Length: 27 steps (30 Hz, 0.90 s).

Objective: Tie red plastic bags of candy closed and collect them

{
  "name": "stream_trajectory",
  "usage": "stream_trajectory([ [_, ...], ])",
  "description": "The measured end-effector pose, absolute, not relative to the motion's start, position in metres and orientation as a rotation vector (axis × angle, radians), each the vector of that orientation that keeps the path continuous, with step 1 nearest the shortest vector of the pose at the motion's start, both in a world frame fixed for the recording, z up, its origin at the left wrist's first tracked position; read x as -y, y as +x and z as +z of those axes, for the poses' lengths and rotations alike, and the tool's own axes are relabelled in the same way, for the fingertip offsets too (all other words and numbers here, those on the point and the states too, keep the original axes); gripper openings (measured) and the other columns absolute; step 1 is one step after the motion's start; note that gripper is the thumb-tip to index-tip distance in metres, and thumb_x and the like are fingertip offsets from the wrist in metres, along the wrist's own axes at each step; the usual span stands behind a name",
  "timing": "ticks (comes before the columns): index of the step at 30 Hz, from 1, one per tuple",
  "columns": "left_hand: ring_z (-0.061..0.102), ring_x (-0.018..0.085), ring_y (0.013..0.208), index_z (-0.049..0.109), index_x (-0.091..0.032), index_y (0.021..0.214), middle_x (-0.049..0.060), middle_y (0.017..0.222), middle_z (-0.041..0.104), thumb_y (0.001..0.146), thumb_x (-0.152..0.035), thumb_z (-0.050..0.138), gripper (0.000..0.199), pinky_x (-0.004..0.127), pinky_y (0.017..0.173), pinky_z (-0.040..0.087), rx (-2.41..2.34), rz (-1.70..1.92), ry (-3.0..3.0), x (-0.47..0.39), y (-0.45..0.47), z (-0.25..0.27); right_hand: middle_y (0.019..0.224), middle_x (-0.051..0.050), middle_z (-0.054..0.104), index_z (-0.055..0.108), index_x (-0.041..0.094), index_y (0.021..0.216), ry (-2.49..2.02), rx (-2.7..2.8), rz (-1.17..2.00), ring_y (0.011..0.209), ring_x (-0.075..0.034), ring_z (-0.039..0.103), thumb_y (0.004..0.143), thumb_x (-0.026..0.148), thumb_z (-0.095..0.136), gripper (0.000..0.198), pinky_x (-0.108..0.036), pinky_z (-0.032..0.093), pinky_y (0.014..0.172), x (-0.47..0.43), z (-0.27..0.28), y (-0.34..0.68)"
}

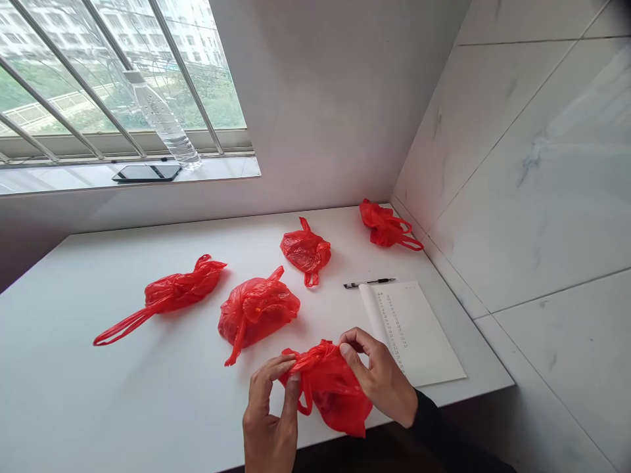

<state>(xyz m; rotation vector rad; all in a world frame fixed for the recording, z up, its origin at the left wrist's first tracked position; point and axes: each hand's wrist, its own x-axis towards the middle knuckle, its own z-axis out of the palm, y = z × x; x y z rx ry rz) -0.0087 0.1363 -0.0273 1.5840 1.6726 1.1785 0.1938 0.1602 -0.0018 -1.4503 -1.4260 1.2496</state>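
Near the front edge of the white table lies a red plastic bag (340,397), crumpled, its gathered top toward the far side. My left hand (273,401) pinches the left end of that top between thumb and fingers, beside a hanging handle loop. With thumb and forefinger, my right hand (377,371) grips the right end of the same top edge. Just beyond it sits another red plastic bag (259,312), full and rounded, with its handles sticking out. What the bags contain is hidden by the red plastic.
More red bags lie around: a long one (180,292) at left, a knotted one (305,251) farther back, another (384,225) by the tiled wall. A black pen (369,283) and a written notebook (426,335) are at right. A water bottle (165,121) and phone (146,173) occupy the windowsill.
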Motion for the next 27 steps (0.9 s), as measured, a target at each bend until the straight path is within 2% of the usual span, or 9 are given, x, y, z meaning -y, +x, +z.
stream_trajectory([
  [3, 0.06, 0.027, 0.118, 0.07, -0.033, 0.113, 0.003, 0.12, 0.068, 0.086, -0.039, 0.073, 0.028, 0.04, 0.095, 0.052, -1.644, 1.135, 1.578, -0.137, -0.004, -0.022, 0.101, -0.002, 0.068, 0.065, 0.023, 0.108, -1.405, 1.455, 1.308, 0.093, -0.018, 0.062, 0.098, 0.045, 0.059, 0.025, -0.031, 0.047, 0.087, -0.163, 0.004, 0.189],
  [5, 0.059, 0.028, 0.117, 0.074, -0.033, 0.101, 0.002, 0.115, 0.069, 0.081, -0.042, 0.077, 0.023, 0.04, 0.096, 0.049, -1.638, 1.151, 1.546, -0.138, -0.002, -0.02, 0.103, -0.002, 0.068, 0.067, 0.023, 0.106, -1.385, 1.502, 1.276, 0.097, -0.019, 0.062, 0.097, 0.042, 0.062, 0.022, -0.031, 0.047, 0.088, -0.165, 0.006, 0.188],
  [7, 0.062, 0.026, 0.11, 0.072, -0.03, 0.095, 0.002, 0.109, 0.069, 0.084, -0.043, 0.074, 0.017, 0.04, 0.095, 0.049, -1.692, 1.207, 1.439, -0.139, -0.004, -0.018, 0.098, -0.001, 0.067, 0.065, 0.022, 0.099, -1.384, 1.476, 1.223, 0.093, -0.018, 0.061, 0.099, 0.039, 0.058, 0.018, -0.03, 0.046, 0.086, -0.165, 0.006, 0.191],
  [11, 0.065, 0.023, 0.101, 0.064, -0.027, 0.102, 0.003, 0.107, 0.068, 0.092, -0.048, 0.063, 0.023, 0.039, 0.09, 0.051, -1.767, 1.246, 1.219, -0.137, -0.009, -0.014, 0.089, 0.001, 0.059, 0.057, 0.023, 0.099, -1.416, 1.3, 1.243, 0.083, -0.016, 0.055, 0.102, 0.036, 0.052, 0.015, -0.029, 0.045, 0.078, -0.161, 0.003, 0.201],
  [15, 0.061, 0.023, 0.102, 0.063, -0.029, 0.117, 0.003, 0.116, 0.066, 0.082, -0.048, 0.072, 0.041, 0.035, 0.086, 0.05, -1.754, 1.184, 1.266, -0.139, -0.002, -0.002, 0.098, 0.0, 0.059, 0.055, 0.023, 0.107, -1.347, 1.261, 1.354, 0.092, -0.016, 0.056, 0.099, 0.03, 0.056, 0.01, -0.029, 0.046, 0.084, -0.158, 0.007, 0.204],
  [17, 0.06, 0.024, 0.097, 0.068, -0.028, 0.112, 0.003, 0.11, 0.067, 0.077, -0.047, 0.076, 0.041, 0.035, 0.084, 0.049, -1.746, 1.138, 1.311, -0.141, 0.001, 0.004, 0.101, 0.0, 0.061, 0.057, 0.023, 0.107, -1.313, 1.28, 1.393, 0.093, -0.016, 0.057, 0.099, 0.031, 0.058, 0.012, -0.03, 0.045, 0.087, -0.159, 0.011, 0.202],
  [20, 0.064, 0.024, 0.09, 0.07, -0.024, 0.096, 0.003, 0.095, 0.07, 0.08, -0.05, 0.072, 0.031, 0.033, 0.079, 0.05, -1.739, 1.161, 1.216, -0.143, 0.001, 0.014, 0.089, 0.002, 0.057, 0.057, 0.022, 0.096, -1.295, 1.253, 1.384, 0.081, -0.014, 0.053, 0.101, 0.039, 0.057, 0.018, -0.028, 0.044, 0.079, -0.162, 0.02, 0.203],
  [23, 0.066, 0.024, 0.087, 0.069, -0.022, 0.095, 0.002, 0.09, 0.071, 0.076, -0.055, 0.077, 0.039, 0.032, 0.077, 0.053, -1.731, 1.265, 0.902, -0.14, -0.002, 0.025, 0.086, 0.003, 0.052, 0.056, 0.022, 0.094, -1.286, 1.187, 1.325, 0.078, -0.013, 0.051, 0.102, 0.043, 0.056, 0.023, -0.027, 0.043, 0.076, -0.16, 0.034, 0.205],
  [27, 0.066, 0.024, 0.096, 0.07, -0.023, 0.095, 0.002, 0.095, 0.073, 0.067, -0.055, 0.085, 0.046, 0.032, 0.086, 0.053, -1.764, 1.355, 0.704, -0.131, -0.004, 0.037, 0.091, 0.002, 0.056, 0.056, 0.024, 0.098, -1.233, 1.174, 1.256, 0.083, -0.014, 0.055, 0.103, 0.04, 0.055, 0.017, -0.028, 0.044, 0.077, -0.152, 0.052, 0.206],
])
